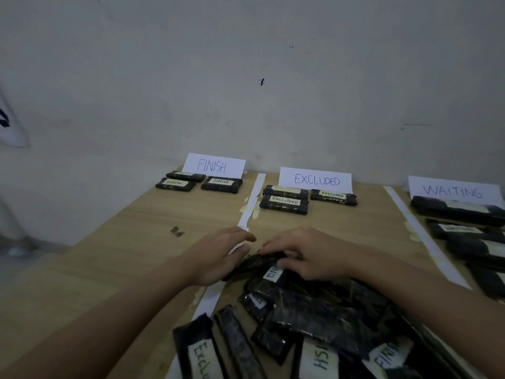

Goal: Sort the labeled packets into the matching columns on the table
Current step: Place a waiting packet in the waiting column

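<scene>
Both hands meet over the far end of a heap of dark packets (322, 318) on the wooden worktop (131, 242). The left hand (218, 255) curls around the left side of a dark packet (254, 265) at the top of the heap, and the right hand (303, 253) grips the same packet from the right, fingers bent over its upper edge. Just under the right hand's thumb a white label ending in "NG" (272, 273) shows on a packet. Beyond the left hand, three packets sit in front of the FINISH card (214, 166). Beyond the right hand, three more lie before the EXCLUDED card (316, 179). Far right of the right hand, several packets line up below the WAITING card (453, 190). White tape strips (252, 203) divide the columns.
</scene>
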Motion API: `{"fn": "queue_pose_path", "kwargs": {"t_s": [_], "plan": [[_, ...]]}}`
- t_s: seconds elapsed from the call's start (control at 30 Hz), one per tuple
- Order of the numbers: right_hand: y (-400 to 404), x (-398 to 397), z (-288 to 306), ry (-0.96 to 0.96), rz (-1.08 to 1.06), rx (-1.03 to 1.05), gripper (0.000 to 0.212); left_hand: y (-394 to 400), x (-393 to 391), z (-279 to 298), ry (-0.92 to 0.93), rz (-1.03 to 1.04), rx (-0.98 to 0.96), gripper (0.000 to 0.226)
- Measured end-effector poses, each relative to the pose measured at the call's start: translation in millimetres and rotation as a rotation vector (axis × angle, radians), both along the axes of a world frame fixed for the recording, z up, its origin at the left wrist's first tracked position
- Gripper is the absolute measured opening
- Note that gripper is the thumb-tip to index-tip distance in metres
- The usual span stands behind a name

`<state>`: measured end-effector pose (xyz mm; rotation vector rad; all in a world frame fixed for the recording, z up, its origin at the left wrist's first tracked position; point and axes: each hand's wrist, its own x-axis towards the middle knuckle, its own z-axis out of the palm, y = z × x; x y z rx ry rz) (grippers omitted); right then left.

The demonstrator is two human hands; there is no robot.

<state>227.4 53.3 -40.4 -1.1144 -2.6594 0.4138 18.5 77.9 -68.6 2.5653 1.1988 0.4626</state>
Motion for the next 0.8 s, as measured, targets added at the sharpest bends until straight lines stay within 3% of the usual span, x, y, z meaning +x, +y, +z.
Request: {"fn": "queue_pose_path", "kwargs": {"t_s": [0.13, 0.33, 0.47, 0.7, 0.8], "plan": [[2, 8, 3, 0.241, -0.235, 0.020, 0.026, -10, 2, 11, -0.204, 0.035, -0.075, 0.033], [-8, 27, 13, 0.747, -0.441, -0.191, 0.016, -12, 20, 29, -0.650, 0.165, -0.338, 0.027], [-19, 42, 20, 0.949, -0.558, -0.247, 0.013, -14, 41, 37, -0.813, 0.117, -0.487, 0.020], [-32, 71, 16, 0.990, -0.643, -0.220, 0.012, -15, 75, 35, -0.865, 0.082, -0.529, 0.018], [-35, 83, 11, 0.818, -0.722, -0.024, 0.011, -15, 91, 32, -0.875, 0.087, -0.547, 0.018]]}}
